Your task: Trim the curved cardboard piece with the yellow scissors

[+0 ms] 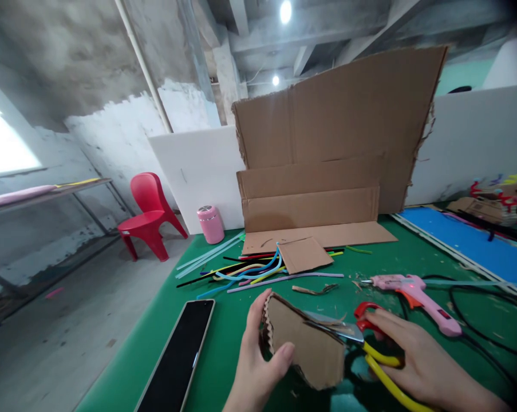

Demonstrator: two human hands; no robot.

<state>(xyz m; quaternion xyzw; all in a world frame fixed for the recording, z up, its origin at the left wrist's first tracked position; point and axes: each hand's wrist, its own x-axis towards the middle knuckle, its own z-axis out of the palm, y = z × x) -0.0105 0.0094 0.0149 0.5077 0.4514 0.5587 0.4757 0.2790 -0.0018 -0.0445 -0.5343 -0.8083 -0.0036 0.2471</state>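
My left hand grips a piece of brown cardboard by its left edge, thumb on its face, fingers curled behind. My right hand is closed on scissors with red and yellow handles. The scissor blades lie across the cardboard's upper right part, pointing left. Both hands hover just above the green table, near its front edge.
A pink glue gun with a black cord lies right of the hands. Coloured pipe cleaners and a small cardboard square lie ahead. A big cardboard sheet stands upright behind. A phone, pink bottle and red chair sit left.
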